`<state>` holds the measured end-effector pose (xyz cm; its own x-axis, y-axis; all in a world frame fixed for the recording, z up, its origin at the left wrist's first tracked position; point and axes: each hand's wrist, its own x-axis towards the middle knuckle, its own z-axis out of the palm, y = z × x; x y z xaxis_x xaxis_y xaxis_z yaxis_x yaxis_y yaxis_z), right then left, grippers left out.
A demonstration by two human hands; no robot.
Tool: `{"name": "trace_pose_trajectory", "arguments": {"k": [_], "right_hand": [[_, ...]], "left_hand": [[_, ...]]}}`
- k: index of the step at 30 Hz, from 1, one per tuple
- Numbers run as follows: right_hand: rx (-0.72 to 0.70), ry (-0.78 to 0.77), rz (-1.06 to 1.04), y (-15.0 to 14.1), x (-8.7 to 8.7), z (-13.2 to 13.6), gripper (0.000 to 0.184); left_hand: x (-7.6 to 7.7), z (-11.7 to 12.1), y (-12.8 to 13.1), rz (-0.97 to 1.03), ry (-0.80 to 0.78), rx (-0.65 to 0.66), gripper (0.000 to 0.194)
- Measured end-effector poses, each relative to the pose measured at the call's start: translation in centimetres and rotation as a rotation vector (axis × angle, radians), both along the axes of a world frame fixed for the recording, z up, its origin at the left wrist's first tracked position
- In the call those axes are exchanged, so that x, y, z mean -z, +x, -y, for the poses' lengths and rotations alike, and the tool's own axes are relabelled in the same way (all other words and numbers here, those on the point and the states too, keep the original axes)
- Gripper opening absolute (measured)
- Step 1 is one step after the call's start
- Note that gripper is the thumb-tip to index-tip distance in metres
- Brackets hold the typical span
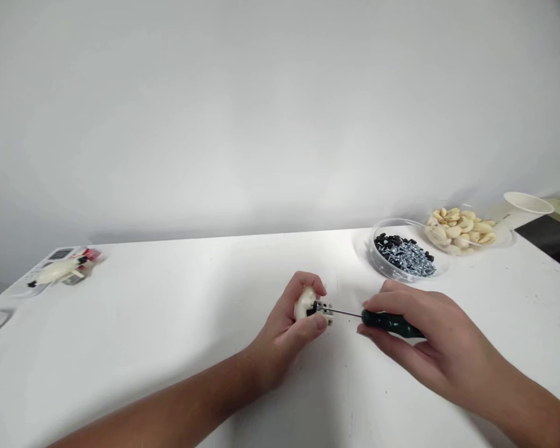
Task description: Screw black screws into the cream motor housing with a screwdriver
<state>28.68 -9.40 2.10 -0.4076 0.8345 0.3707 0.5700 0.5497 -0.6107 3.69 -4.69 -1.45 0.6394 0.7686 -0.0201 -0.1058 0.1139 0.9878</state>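
In my left hand (pixel 292 323) is a small cream plastic part (pixel 303 303) with a black and grey metal fitting at its right end. Thumb and fingers close around it just above the table. My right hand (pixel 420 330) grips the dark green handle of a screwdriver (pixel 389 323). Its thin shaft points left, and the tip reaches the fitting; whether it sits in a screw is too small to tell. To the upper right of the hands stands a clear round dish (pixel 378 266) of silver screws (pixel 413 256) and small black pieces (pixel 392 241).
Behind the screws, a clear container (pixel 504 239) holds cream plastic pieces (pixel 462 230), beside a white cup (pixel 525 208). At the far left, a cream part with black ends (pixel 58 271) lies by a red item (pixel 92 254). A wall (pixel 261 124) rises behind the white table (pixel 168 298).
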Motion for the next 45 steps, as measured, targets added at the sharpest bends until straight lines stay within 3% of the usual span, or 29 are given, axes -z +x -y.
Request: {"name": "trace_pose_trajectory", "arguments": {"k": [13, 28, 45], "right_hand": [[-0.02, 0.011, -0.041, 0.48, 0.13, -0.47, 0.022], [0.022, 0.019, -0.04, 0.3, 0.05, -0.18, 0.018], [0.053, -0.063, -0.108, -0.31, 0.21, -0.28, 0.012]], "left_hand": [[-0.2, -0.01, -0.19, 0.039, 0.023, 0.067, 0.034], [-0.01, -0.02, -0.03, 0.025, 0.029, 0.046, 0.035], [0.1, -0.02, -0.1, 0.03, 0.044, 0.065, 0.037]]}}
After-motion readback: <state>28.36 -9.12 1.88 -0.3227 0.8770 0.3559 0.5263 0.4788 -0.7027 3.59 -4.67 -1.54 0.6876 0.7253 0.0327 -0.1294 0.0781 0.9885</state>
